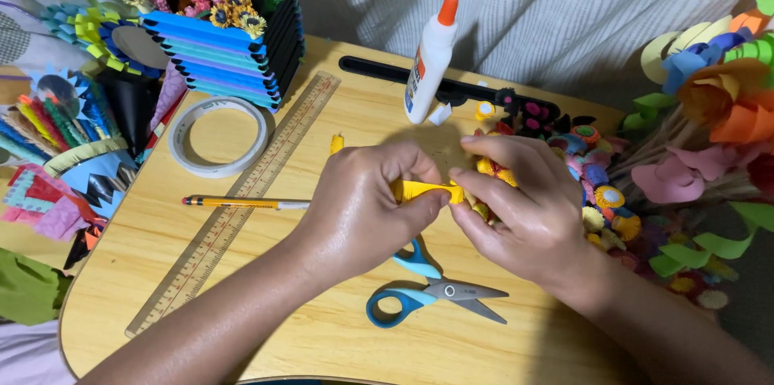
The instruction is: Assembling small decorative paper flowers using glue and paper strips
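Over the middle of a small wooden lap table, both of my hands work on a yellow paper strip. My left hand pinches one end of the strip. My right hand pinches the other end and also cups small yellow rolled paper pieces under its fingers. Blue-handled scissors lie shut on the table just below my hands, partly under my left hand.
A white glue bottle with an orange cap stands behind my hands. A wooden ruler, a pencil and a tape roll lie at left. A blue paper holder stands back left. Rolled paper flowers crowd the right edge.
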